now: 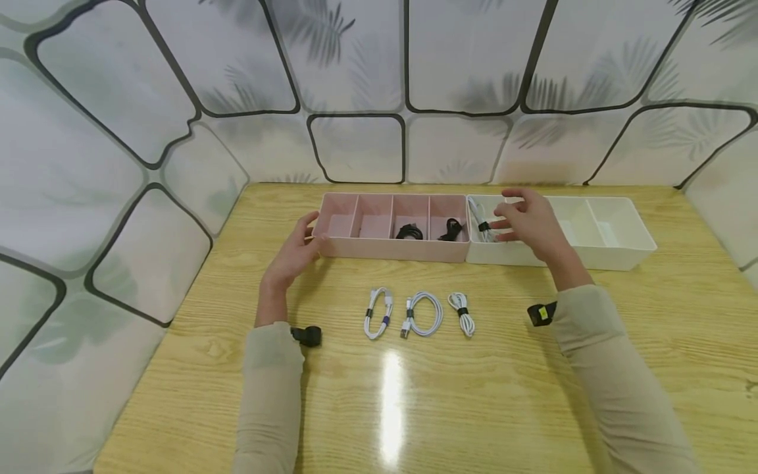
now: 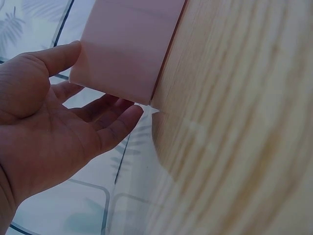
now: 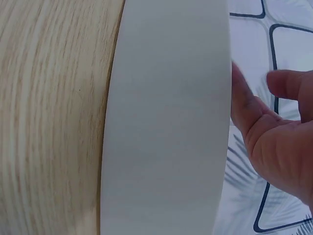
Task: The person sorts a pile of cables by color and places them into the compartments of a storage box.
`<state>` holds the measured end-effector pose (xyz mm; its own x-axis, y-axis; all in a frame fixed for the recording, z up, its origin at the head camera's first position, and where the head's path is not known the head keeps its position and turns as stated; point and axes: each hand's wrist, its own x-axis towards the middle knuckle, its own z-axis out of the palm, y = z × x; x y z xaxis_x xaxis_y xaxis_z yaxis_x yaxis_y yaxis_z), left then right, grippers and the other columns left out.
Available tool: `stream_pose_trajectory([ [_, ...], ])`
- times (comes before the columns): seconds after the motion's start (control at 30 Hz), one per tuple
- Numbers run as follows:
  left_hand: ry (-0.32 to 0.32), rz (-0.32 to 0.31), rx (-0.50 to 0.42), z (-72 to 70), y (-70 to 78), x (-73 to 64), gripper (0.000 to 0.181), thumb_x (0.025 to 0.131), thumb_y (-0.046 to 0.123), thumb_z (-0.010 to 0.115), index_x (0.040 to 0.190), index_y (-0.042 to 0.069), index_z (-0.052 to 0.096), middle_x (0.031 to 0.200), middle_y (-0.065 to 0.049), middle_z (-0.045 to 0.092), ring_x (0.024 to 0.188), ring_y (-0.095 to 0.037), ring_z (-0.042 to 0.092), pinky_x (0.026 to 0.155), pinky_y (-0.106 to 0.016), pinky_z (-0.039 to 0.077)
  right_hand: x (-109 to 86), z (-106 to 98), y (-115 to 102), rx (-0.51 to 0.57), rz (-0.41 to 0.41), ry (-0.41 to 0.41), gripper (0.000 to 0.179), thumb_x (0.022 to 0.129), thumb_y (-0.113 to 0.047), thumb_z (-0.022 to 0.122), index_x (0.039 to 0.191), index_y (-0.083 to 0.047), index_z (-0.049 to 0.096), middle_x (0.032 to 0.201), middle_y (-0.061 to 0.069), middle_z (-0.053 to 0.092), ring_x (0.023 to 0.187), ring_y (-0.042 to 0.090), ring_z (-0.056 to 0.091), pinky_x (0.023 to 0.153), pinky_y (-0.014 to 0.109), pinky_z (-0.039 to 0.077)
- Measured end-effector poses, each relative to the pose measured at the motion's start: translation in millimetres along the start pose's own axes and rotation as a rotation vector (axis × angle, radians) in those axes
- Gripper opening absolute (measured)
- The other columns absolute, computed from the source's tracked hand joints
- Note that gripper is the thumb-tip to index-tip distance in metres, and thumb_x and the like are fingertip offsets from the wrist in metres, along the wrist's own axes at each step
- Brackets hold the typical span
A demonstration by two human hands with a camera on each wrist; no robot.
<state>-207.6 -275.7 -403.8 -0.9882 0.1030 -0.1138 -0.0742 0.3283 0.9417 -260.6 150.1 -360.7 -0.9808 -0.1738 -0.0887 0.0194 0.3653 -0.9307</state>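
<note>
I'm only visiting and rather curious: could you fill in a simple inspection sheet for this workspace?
Surface: wood-grain table, with a bright glare patch
Job's things: divided pink box and white box, end to end
Clutter: nothing seen
Grips: left grip touches the pink box's left end; right grip is over the white box, contact with the boxed white cable unclear
Cables: three tied white cables in a row on the table; two black cables in the pink box's two rightmost compartments
Surroundings: leaf-patterned backdrop

two hands (image 1: 291, 255), two boxes (image 1: 393, 249), six cables (image 1: 466, 322)
</note>
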Motion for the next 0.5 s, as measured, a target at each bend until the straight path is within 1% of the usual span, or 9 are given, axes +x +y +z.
stream_pose_trajectory([
  [0.07, 0.001, -0.003, -0.001, 0.2, 0.5, 0.0, 0.065, 0.106, 0.022, 0.047, 0.16, 0.013, 0.011, 0.154, -0.027, 0.027, 0.138, -0.041, 0.033, 0.108, -0.058, 0.034, -2.2, -1, -1, 0.064, 0.016, 0.0, 0.056, 0.106, -0.029, 0.042, 0.153, -0.003, 0.028, 0.133, 0.028, 0.05, 0.089, 0.015, 0.072, 0.073, 0.035, 0.059],
  [0.13, 0.002, 0.0, -0.001, 0.1, 0.3, 0.4, 0.064, 0.106, 0.021, 0.047, 0.16, 0.013, 0.012, 0.155, -0.028, 0.027, 0.138, -0.042, 0.033, 0.108, -0.058, 0.035, -4.7, -1, -2, 0.103, 0.02, -0.004, 0.057, 0.107, -0.035, 0.039, 0.154, -0.004, 0.027, 0.134, 0.028, 0.049, 0.086, 0.012, 0.072, 0.073, 0.035, 0.059],
  [0.3, 0.004, 0.011, 0.006, -0.3, -1.4, 0.9, 0.064, 0.106, 0.021, 0.047, 0.159, 0.012, 0.013, 0.154, -0.028, 0.028, 0.136, -0.042, 0.035, 0.105, -0.058, 0.036, -11.6, -1, -2, 0.143, 0.015, -0.016, 0.06, 0.107, -0.045, 0.033, 0.151, -0.005, 0.031, 0.132, 0.027, 0.049, 0.087, 0.013, 0.072, 0.072, 0.034, 0.059],
  [0.4, 0.006, 0.017, 0.013, -0.2, -1.9, 0.9, 0.064, 0.106, 0.021, 0.047, 0.159, 0.012, 0.014, 0.152, -0.028, 0.03, 0.135, -0.042, 0.036, 0.104, -0.057, 0.036, -15.9, -1, 0, 0.155, 0.013, -0.02, 0.061, 0.106, -0.048, 0.032, 0.149, -0.005, 0.032, 0.131, 0.026, 0.051, 0.088, 0.014, 0.072, 0.071, 0.034, 0.059],
  [0.5, 0.005, 0.02, 0.016, -0.1, -1.8, 1.0, 0.063, 0.106, 0.02, 0.047, 0.159, 0.012, 0.014, 0.152, -0.028, 0.031, 0.134, -0.042, 0.036, 0.103, -0.056, 0.037, -21.1, -1, 1, 0.154, 0.014, -0.026, 0.063, 0.106, -0.049, 0.032, 0.15, -0.004, 0.031, 0.131, 0.025, 0.051, 0.087, 0.013, 0.072, 0.072, 0.034, 0.059],
])
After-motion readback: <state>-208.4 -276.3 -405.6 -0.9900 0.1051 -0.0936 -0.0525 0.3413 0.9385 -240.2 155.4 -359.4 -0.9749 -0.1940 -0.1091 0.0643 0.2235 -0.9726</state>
